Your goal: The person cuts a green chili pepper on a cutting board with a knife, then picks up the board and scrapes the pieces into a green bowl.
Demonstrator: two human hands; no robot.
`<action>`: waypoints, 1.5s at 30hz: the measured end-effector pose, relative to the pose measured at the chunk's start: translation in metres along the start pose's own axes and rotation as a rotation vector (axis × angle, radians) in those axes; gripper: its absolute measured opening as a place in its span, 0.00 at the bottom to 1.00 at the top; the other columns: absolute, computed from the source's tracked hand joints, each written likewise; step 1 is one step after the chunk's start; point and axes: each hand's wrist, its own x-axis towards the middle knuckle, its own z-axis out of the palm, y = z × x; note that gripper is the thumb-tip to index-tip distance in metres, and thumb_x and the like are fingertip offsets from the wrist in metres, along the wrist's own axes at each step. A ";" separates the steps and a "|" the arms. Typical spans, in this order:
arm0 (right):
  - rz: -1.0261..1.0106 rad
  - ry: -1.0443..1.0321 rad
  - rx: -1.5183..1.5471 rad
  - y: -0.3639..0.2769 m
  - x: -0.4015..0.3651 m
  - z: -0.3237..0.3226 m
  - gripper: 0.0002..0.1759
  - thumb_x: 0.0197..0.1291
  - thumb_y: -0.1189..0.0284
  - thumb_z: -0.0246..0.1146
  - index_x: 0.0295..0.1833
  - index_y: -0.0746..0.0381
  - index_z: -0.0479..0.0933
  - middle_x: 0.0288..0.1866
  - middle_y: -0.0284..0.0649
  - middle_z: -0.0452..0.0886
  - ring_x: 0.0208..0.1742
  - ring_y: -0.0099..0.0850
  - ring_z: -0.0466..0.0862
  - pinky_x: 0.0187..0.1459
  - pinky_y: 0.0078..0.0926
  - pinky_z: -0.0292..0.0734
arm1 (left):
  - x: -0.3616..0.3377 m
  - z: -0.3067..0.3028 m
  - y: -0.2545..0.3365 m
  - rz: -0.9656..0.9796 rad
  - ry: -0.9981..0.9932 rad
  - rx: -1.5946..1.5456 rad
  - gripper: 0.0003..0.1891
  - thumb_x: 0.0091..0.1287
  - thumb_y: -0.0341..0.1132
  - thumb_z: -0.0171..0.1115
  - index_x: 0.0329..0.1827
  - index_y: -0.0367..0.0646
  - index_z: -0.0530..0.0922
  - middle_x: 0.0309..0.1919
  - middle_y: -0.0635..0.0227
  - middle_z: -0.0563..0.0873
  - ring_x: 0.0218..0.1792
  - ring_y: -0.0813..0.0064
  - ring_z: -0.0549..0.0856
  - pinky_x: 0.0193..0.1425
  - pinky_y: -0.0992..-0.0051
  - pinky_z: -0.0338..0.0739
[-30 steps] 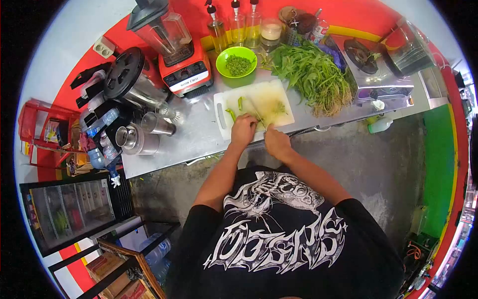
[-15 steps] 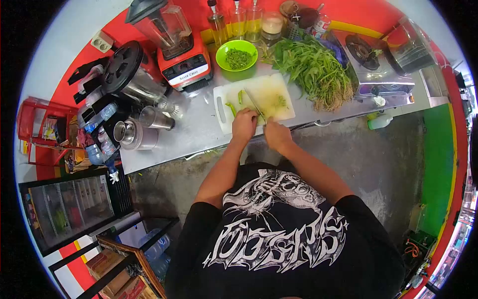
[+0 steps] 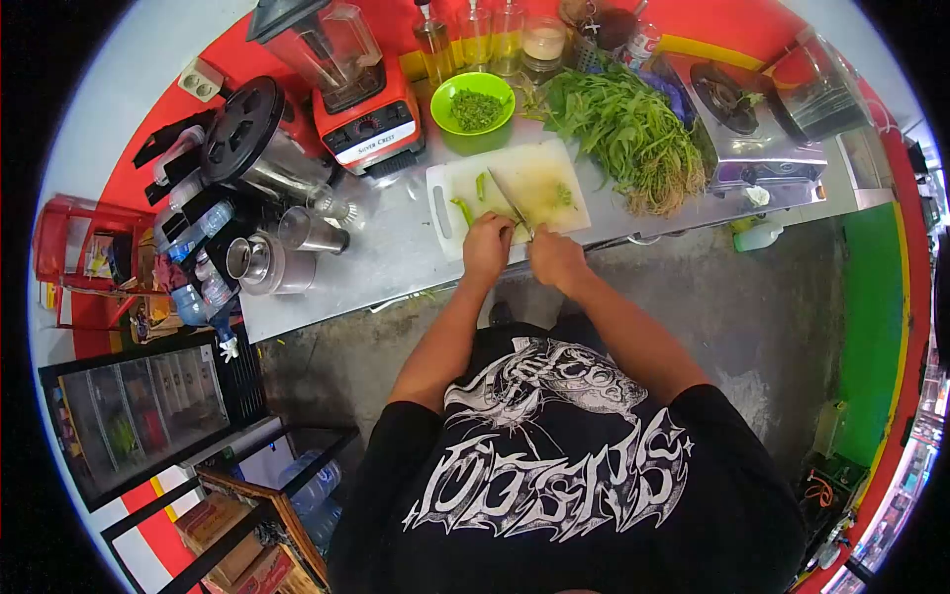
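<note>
My right hand (image 3: 556, 257) is closed round the handle of a knife (image 3: 509, 196), whose blade points up and left over the white cutting board (image 3: 450, 193). Close beside it, my left hand (image 3: 487, 245) has its fingers closed at the board's front edge; what they hold, if anything, is too small to tell. Green chili pieces (image 3: 462, 210) lie on the board just beyond my left hand. Small chopped green bits (image 3: 564, 194) are spread on its right part. Behind the board stands a green bowl (image 3: 474, 142) with chopped greens (image 3: 476, 109) in it.
A heap of leafy greens (image 3: 628, 139) lies right of the board, beside a gas stove (image 3: 762, 148). A red blender (image 3: 366, 124) and metal cups (image 3: 302, 230) stand left. Oil bottles (image 3: 475, 40) line the back. The metal counter's front edge (image 3: 376, 299) runs before me.
The camera view has shifted slightly. Both hands remain close together at the board's front edge, with the knife still in my right hand.
</note>
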 end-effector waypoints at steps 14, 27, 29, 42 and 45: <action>-0.028 0.004 0.050 0.001 -0.005 0.016 0.22 0.72 0.63 0.56 0.58 0.73 0.69 0.50 0.65 0.85 0.53 0.61 0.86 0.57 0.56 0.80 | 0.000 0.000 0.001 -0.017 -0.027 0.009 0.04 0.63 0.29 0.69 0.38 0.42 0.88 0.39 0.60 0.87 0.44 0.52 0.86 0.49 0.58 0.81; 0.079 0.014 0.137 -0.005 -0.011 0.022 0.19 0.70 0.67 0.55 0.56 0.72 0.70 0.48 0.64 0.85 0.51 0.63 0.86 0.55 0.57 0.79 | -0.006 0.000 -0.001 -0.023 0.053 -0.034 0.05 0.62 0.27 0.69 0.39 0.42 0.88 0.38 0.59 0.87 0.43 0.51 0.86 0.49 0.59 0.81; 0.057 0.005 0.112 -0.005 -0.005 0.021 0.18 0.69 0.69 0.55 0.57 0.72 0.70 0.49 0.64 0.85 0.52 0.61 0.86 0.55 0.55 0.81 | -0.005 0.001 0.001 -0.042 0.053 -0.056 0.05 0.62 0.28 0.69 0.39 0.40 0.88 0.38 0.59 0.87 0.42 0.52 0.86 0.47 0.61 0.81; 0.025 -0.112 0.113 -0.008 0.003 0.011 0.23 0.62 0.75 0.61 0.60 0.75 0.68 0.53 0.65 0.84 0.57 0.59 0.85 0.58 0.51 0.81 | -0.010 0.007 0.010 -0.106 0.117 -0.005 0.04 0.62 0.26 0.68 0.38 0.40 0.86 0.38 0.58 0.87 0.42 0.50 0.86 0.47 0.57 0.81; -0.076 -0.206 0.007 0.003 0.014 0.002 0.25 0.72 0.66 0.55 0.63 0.77 0.65 0.52 0.66 0.84 0.56 0.62 0.85 0.58 0.55 0.79 | -0.009 0.005 0.016 -0.130 0.113 0.033 0.04 0.62 0.26 0.68 0.38 0.39 0.86 0.38 0.57 0.86 0.41 0.49 0.86 0.46 0.56 0.81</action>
